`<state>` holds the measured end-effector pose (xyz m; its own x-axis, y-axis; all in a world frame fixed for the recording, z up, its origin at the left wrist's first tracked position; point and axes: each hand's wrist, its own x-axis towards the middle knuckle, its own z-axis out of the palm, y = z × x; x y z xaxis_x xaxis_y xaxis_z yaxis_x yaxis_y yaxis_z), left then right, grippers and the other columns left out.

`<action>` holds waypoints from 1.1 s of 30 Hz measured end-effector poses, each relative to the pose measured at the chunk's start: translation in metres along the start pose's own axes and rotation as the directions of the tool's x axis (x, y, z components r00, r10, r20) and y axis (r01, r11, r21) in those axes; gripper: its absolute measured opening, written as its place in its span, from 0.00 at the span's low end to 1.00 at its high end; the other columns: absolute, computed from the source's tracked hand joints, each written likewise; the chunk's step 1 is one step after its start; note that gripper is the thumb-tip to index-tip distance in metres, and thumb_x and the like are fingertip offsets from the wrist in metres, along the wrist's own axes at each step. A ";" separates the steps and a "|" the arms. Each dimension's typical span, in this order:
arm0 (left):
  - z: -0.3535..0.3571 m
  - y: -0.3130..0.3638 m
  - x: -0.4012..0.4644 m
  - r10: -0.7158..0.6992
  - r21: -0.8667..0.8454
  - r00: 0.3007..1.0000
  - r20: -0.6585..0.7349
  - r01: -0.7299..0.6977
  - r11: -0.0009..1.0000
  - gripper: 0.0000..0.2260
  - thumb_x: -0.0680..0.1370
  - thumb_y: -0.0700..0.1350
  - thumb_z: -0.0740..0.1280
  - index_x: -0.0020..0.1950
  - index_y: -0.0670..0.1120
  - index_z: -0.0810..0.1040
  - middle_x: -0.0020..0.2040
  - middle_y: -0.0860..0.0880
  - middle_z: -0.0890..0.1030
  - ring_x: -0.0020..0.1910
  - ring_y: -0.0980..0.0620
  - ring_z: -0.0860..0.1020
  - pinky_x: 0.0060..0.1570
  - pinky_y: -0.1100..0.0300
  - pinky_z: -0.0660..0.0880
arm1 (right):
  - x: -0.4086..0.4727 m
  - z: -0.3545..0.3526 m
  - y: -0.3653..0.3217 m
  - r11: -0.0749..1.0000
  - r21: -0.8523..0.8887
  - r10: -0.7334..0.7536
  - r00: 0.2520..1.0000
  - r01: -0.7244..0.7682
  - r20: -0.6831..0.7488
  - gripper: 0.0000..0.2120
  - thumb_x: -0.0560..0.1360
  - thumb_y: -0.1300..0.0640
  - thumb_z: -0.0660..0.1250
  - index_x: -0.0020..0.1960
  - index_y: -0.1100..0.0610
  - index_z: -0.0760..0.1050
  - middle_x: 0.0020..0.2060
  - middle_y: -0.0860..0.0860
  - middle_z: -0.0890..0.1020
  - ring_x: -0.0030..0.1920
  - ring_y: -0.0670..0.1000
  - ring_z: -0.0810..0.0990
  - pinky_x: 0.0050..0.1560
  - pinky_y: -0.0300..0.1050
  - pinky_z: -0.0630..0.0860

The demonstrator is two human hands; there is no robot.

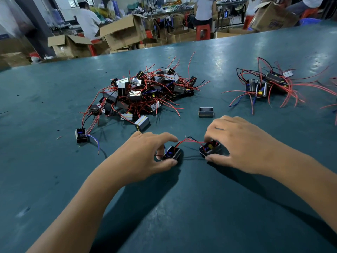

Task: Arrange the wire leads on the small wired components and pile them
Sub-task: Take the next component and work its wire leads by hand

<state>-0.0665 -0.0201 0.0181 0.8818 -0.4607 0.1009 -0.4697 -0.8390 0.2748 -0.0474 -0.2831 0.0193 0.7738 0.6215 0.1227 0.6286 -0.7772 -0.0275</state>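
My left hand (145, 154) grips a small black wired component (173, 153) between thumb and fingers on the green table (182, 207). My right hand (238, 143) grips a second black component (209, 148) with yellow and blue parts inside. Red and black leads (189, 141) arch between the two components. A big tangled heap of the same components (144, 92) with red leads lies beyond my left hand. A smaller group (268, 84) with spread red leads lies at the far right.
A lone black housing without wires (205, 111) stands just beyond my right hand. A single component with blue and red leads (81, 135) sits at the left. Cardboard boxes (120, 33) and seated people (87, 19) fill the room behind the table's far edge.
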 end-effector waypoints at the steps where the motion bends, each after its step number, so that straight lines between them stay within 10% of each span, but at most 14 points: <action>1: 0.001 0.002 0.001 -0.002 -0.002 1.000 0.001 0.002 1.000 0.19 0.75 0.63 0.67 0.65 0.61 0.73 0.39 0.61 0.75 0.42 0.63 0.71 0.54 0.58 0.64 | 0.000 0.001 -0.002 1.000 0.014 0.025 0.999 -0.024 -0.028 0.23 0.72 0.33 0.62 0.60 0.45 0.69 0.55 0.42 0.75 0.58 0.48 0.71 0.61 0.44 0.66; 7: 0.003 0.003 0.001 -0.006 -0.021 1.000 0.027 0.006 1.000 0.20 0.74 0.62 0.71 0.64 0.58 0.75 0.38 0.60 0.75 0.39 0.62 0.72 0.50 0.58 0.67 | 0.000 0.002 0.002 0.997 0.072 -0.021 0.999 0.018 0.031 0.26 0.75 0.41 0.66 0.69 0.38 0.59 0.59 0.40 0.73 0.62 0.45 0.69 0.65 0.44 0.64; 18: 0.019 0.019 0.006 -0.106 -0.307 0.994 0.007 0.103 0.946 0.18 0.71 0.56 0.77 0.57 0.53 0.77 0.35 0.57 0.80 0.33 0.61 0.75 0.33 0.66 0.68 | 0.005 0.013 -0.024 0.950 0.172 0.266 0.964 -0.259 -0.017 0.21 0.71 0.32 0.66 0.53 0.46 0.69 0.40 0.43 0.76 0.44 0.51 0.75 0.41 0.47 0.69; 33: 0.036 0.038 0.009 -0.220 -0.368 0.972 -0.080 0.177 0.913 0.13 0.71 0.47 0.77 0.51 0.51 0.76 0.34 0.59 0.81 0.32 0.62 0.77 0.32 0.66 0.70 | 0.003 0.018 -0.032 0.876 0.338 0.381 0.923 -0.343 -0.052 0.17 0.73 0.37 0.65 0.48 0.50 0.75 0.41 0.46 0.79 0.45 0.54 0.78 0.46 0.51 0.76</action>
<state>-0.0784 -0.0668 -0.0051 0.9641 -0.2397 0.1144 -0.2578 -0.7409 0.6202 -0.0637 -0.2544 0.0032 0.9498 0.2720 0.1544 0.3119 -0.8611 -0.4016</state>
